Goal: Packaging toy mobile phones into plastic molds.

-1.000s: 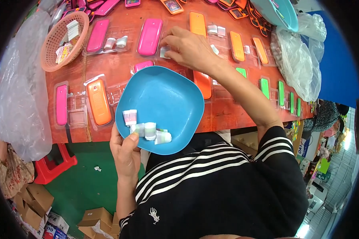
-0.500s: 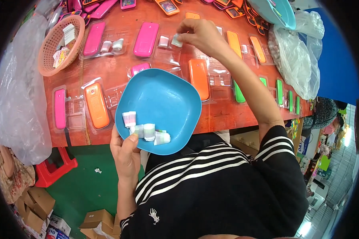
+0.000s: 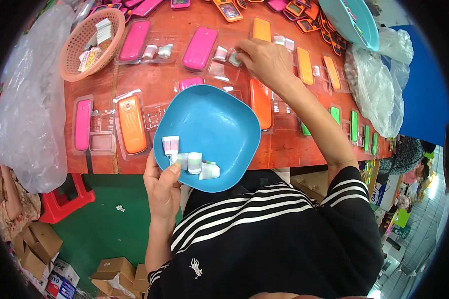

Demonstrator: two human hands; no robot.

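A red-brown table (image 3: 159, 82) filled the upper frame; green floor (image 3: 102, 226) lay at lower left, with a red stool (image 3: 67, 197) and cardboard boxes (image 3: 37, 244); bright daylight showed at lower right.

My left hand (image 3: 162, 192) grips the plate (image 3: 209, 124) at its near edge; rolls (image 3: 189, 160) lie in it. Beyond it, on the table (image 3: 157, 82), my right hand (image 3: 264, 60) touches a tray (image 3: 223, 62). A basket (image 3: 90, 42) sits far left.
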